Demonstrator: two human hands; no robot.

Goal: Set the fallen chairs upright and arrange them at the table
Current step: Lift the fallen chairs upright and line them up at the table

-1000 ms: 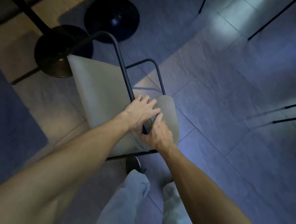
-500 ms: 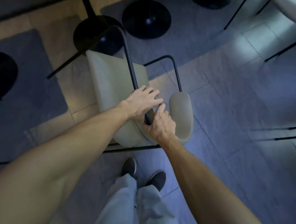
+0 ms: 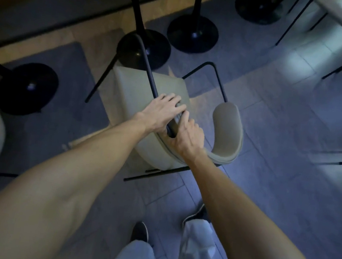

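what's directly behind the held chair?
A black round table base, second base beyond to the right. The chair covers the first base's near rim and the floor under it.

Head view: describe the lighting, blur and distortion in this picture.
Head view: dim, with bluish light pooling on the floor tiles upper right; head view: slight motion blur softens the chair, the left hand and the right hand; head view: wide-angle stretch swells the forearms toward the bottom corners, and the black table base sinks into shadow.
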